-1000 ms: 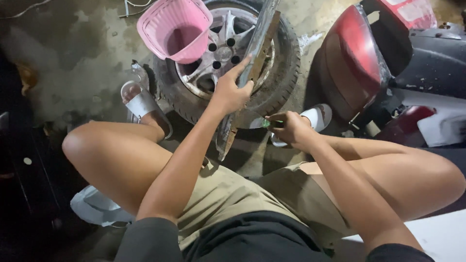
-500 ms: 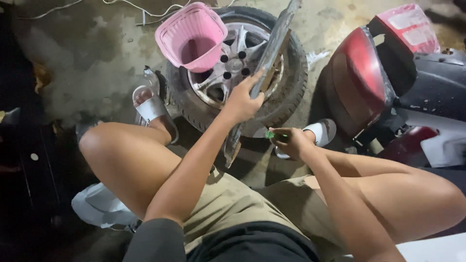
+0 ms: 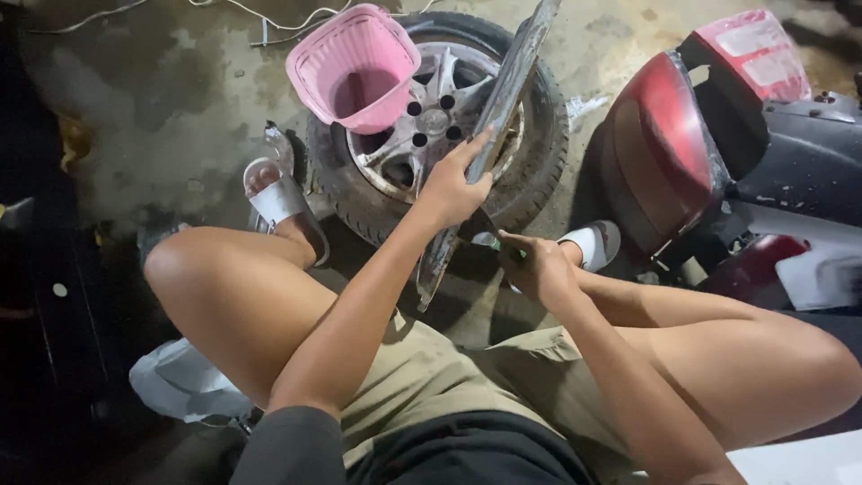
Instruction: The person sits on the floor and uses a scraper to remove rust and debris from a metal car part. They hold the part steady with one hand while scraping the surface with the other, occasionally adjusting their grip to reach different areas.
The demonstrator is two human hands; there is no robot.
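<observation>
Panel (image 3: 503, 108) first: a long, grimy strip of bodywork stands on end between my knees, its top leaning over the tyre (image 3: 539, 162) and its lower end down by my shorts (image 3: 422, 395). My left hand (image 3: 453, 184) is wrapped round its edge about halfway up, fingers curled tight, so I judge that grip is there to steady it while the other hand works. My right hand (image 3: 534, 265) sits just below, fist closed on a small green-tipped tool (image 3: 492, 241) whose point meets the panel's lower part; what kind of tool, I cannot tell. The wheel lies flat on the concrete, and a pink basket (image 3: 355, 67) rests tilted on its rim, within easy reach. My sandalled feet (image 3: 278, 202) bracket the wheel. To my right stands a scooter (image 3: 682, 153), its red rear cowl close beside my knee.
</observation>
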